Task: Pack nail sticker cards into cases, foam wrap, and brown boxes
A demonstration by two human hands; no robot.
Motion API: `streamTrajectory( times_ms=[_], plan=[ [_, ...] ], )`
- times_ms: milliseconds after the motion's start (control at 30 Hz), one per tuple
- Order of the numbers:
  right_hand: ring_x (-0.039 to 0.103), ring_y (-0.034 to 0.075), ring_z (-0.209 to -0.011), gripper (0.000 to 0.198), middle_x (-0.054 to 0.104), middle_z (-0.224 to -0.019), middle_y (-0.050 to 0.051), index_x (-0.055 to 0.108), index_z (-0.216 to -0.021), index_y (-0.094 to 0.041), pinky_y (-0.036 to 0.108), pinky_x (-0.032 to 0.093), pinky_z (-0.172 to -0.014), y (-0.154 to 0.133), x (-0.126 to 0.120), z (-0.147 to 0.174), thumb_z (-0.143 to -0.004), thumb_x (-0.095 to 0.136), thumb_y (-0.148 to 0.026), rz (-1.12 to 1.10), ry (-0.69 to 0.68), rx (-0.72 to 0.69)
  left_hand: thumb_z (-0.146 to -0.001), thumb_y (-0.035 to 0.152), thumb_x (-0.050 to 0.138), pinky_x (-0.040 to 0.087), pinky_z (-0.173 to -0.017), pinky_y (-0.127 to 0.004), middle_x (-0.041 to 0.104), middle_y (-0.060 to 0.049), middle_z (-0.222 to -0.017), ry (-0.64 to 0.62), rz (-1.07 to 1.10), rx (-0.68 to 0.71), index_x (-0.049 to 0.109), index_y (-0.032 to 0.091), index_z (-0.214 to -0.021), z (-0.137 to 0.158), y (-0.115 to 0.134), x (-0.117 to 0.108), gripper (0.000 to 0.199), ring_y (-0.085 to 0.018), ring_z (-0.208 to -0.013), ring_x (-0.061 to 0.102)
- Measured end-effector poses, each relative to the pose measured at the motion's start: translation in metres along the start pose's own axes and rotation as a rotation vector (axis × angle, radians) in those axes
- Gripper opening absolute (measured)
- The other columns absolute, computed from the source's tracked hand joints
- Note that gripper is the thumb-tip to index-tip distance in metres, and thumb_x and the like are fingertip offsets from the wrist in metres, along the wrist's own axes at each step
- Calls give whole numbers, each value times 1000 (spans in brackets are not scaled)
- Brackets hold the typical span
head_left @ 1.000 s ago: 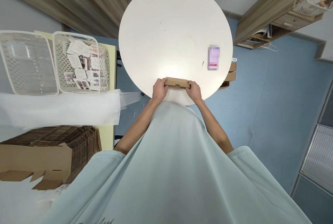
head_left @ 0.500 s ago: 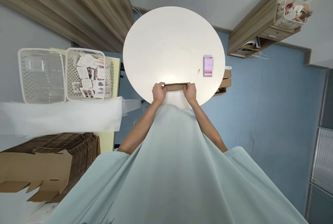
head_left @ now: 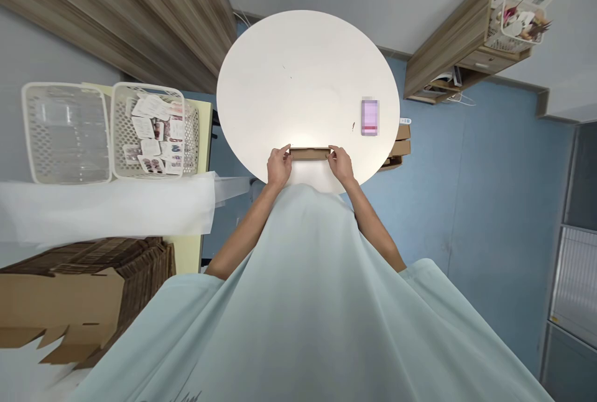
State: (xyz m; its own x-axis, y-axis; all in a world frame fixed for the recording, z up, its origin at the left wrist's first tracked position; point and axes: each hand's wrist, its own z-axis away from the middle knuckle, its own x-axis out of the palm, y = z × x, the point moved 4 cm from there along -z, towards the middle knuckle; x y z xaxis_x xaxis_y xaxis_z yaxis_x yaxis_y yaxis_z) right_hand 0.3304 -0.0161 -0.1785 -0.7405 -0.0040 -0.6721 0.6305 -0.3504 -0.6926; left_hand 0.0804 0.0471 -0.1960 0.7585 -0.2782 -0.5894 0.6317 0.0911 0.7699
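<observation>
A brown cardboard box stands at the near edge of the round white table, seen from above as a narrow strip with a dark upper rim. My left hand grips its left end, thumb and fingers pinched at the corner. At the right end, my right hand holds the other corner in the same way. Whatever is inside the box cannot be made out. On the table to the right lies a pink, blurred rectangular item, apart from both hands.
To the left, a white basket with small packets sits beside a clear-looking basket on a yellow table. White sheeting and stacked flat cardboard lie nearer. Cardboard boxes stand right of the round table.
My fingers have shifted outward at the box's ends, and more of its dark upper opening shows. The whole view has slid slightly.
</observation>
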Motion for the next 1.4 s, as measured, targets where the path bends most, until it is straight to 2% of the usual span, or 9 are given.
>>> streamTrajectory(
  times_ms=[267,433,500,700,833,967,1167,1300,1400],
  plan=[
    [76,25,-105,44,79,-111,8,71,-143,-19,44,62,-108,10,-10,1,-101,61,-25,-55,-104,-17,-100,22,64,63,-109,-43,72,-9,-113,-52,1,78,78,23,-144,8,4,-9,46,-25,-105,77],
    [79,27,-116,44,77,-137,15,73,-144,-20,46,64,-109,7,-16,0,-102,64,-28,-71,-112,-48,-100,21,64,63,-110,-43,75,-8,-112,-71,-10,107,80,24,-139,8,3,-13,42,-25,-106,77],
    [80,28,-115,46,77,-141,15,72,-148,-21,48,65,-108,6,-17,1,-104,61,-29,-83,-131,-51,-99,20,66,63,-110,-44,75,-9,-111,-90,-20,110,81,23,-138,7,1,-14,41,-26,-105,77],
    [81,29,-115,52,79,-140,14,68,-159,-22,49,66,-109,6,-22,10,-108,59,-30,-58,-126,-53,-99,29,77,66,-105,-39,74,-10,-116,-103,61,113,80,20,-138,10,-1,-15,40,-24,-105,78],
    [81,29,-116,49,80,-139,12,71,-157,-25,49,65,-110,6,-21,14,-110,59,-31,-44,-108,-59,-107,38,71,67,-105,-41,74,-10,-119,-88,82,116,83,22,-131,13,2,-14,32,-23,-104,79],
    [82,29,-115,48,82,-136,10,73,-155,-28,50,66,-109,8,-21,12,-109,62,-27,-26,-119,-22,-108,38,68,68,-105,-42,74,-10,-120,-89,83,100,84,23,-127,11,1,-13,29,-23,-103,79],
    [83,27,-110,60,82,-136,12,65,-162,-22,45,65,-108,9,-21,5,-108,70,-47,-126,-157,30,-105,37,73,68,-102,-41,75,-11,-128,-87,111,42,75,22,-144,6,-3,-14,42,-23,-106,79],
    [82,25,-102,56,85,-126,11,70,-155,-19,42,64,-105,20,-13,2,-110,64,-51,-222,-141,113,-105,33,72,66,-98,-39,75,-11,-125,-97,127,-3,74,20,-143,-1,-6,-12,40,-22,-103,77],
    [82,24,-99,62,84,-121,11,69,-155,-18,40,65,-101,28,-6,2,-108,66,-58,-287,-157,140,-101,31,76,65,-95,-37,74,-10,-120,-118,144,-32,75,19,-141,-6,-10,-9,42,-22,-99,76]
  ],
)
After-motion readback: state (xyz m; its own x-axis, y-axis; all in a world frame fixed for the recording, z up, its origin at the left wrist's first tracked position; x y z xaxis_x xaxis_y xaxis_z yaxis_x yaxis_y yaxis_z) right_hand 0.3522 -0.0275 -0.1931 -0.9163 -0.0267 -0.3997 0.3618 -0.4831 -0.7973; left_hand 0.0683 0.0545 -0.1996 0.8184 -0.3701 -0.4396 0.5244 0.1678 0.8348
